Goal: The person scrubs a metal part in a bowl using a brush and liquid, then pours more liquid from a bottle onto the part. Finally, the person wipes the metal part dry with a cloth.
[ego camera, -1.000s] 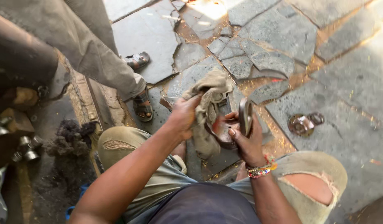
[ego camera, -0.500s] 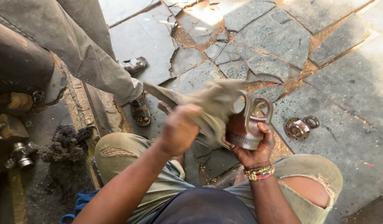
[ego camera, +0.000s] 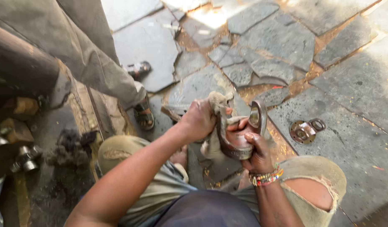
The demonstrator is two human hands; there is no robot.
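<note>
My right hand (ego camera: 252, 145) grips a heavy rusty metal yoke (ego camera: 248, 134) with a ring-shaped ear at its top, held above my knees. My left hand (ego camera: 198, 120) clutches a dirty beige rag (ego camera: 217, 111) and presses it against the left side of the yoke. Part of the rag hangs down below the part. A beaded bracelet (ego camera: 266, 176) sits on my right wrist.
A round metal flange piece (ego camera: 305, 130) lies on the stone paving to the right. Another person's trouser legs and sandalled feet (ego camera: 141, 111) stand close at the left. Greasy metal parts (ego camera: 23, 157) and a dark clump lie at the far left.
The rag, spread wide over the yoke half a second ago, is now bunched in my left hand against the part's left side. The yoke's ring ear is now uncovered.
</note>
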